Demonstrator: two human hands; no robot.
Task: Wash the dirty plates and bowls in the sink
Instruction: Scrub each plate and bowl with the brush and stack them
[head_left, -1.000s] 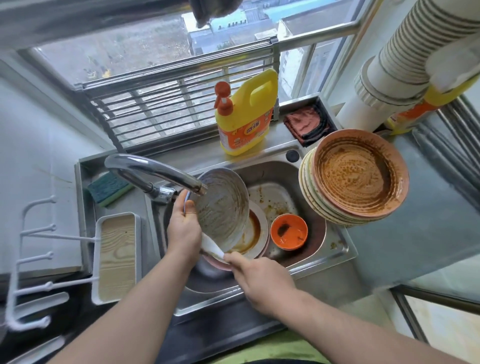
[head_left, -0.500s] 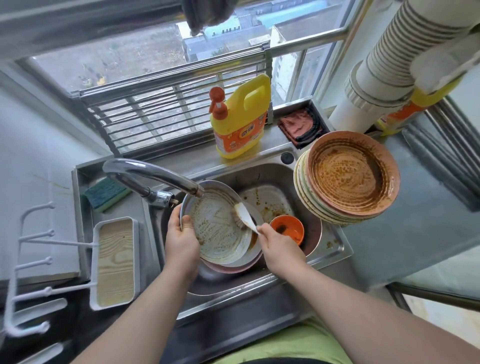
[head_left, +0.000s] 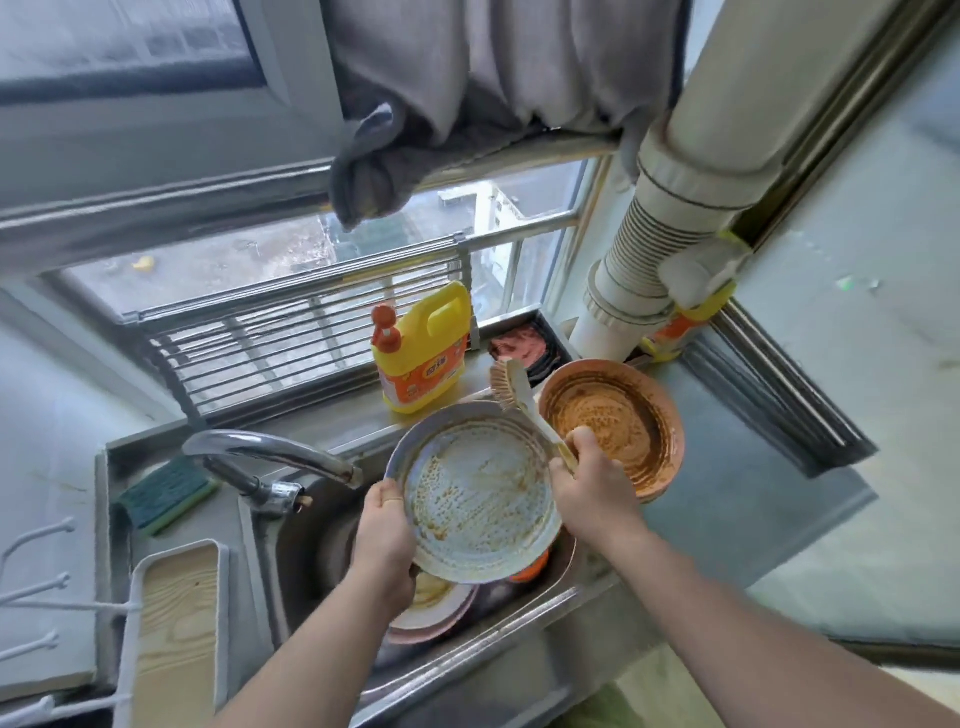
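steel sink (head_left: 524, 616) under faucet (head_left: 270, 457), left hand (head_left: 384, 540) gripping plate (head_left: 475, 499), right hand (head_left: 592, 493) clutching brush (head_left: 519, 395), detergent bottle (head_left: 421, 353) behind

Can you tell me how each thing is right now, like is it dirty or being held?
Grey plate: dirty, tilted, held over the sink.
Left hand: grips plate's edge.
Right hand: grips brush handle.
Brush: lifted, bristles off the plate.
Brown plate stack: dirty.
Tap: no water visible.
Soap bottle: upright.

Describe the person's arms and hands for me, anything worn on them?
Both forearms are bare up to the frame's edge: no sleeves, gloves, watch or bracelet show. The left hand and right hand show no rings on the fingers visible.
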